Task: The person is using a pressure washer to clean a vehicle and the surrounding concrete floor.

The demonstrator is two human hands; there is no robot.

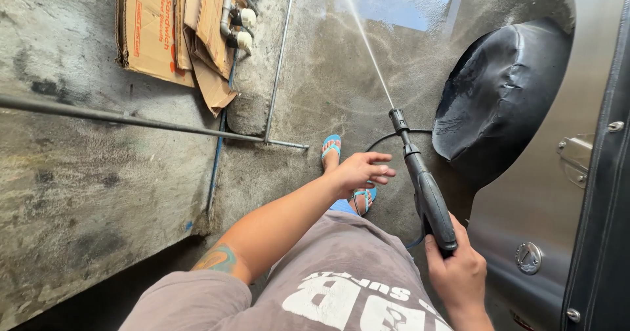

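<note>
My right hand grips the handle of a black pressure-washer gun at the lower right. Its nozzle points away from me and throws a thin jet of water up across the wet concrete floor. My left hand hovers just left of the gun's barrel, fingers loosely apart and holding nothing. A black hose loops on the floor behind the gun. My feet in blue flip-flops stand below the left hand.
A silver vehicle body with a black wheel-arch cover fills the right side. A concrete wall with thin metal pipes runs along the left. Flattened cardboard leans at the top left by pipe fittings.
</note>
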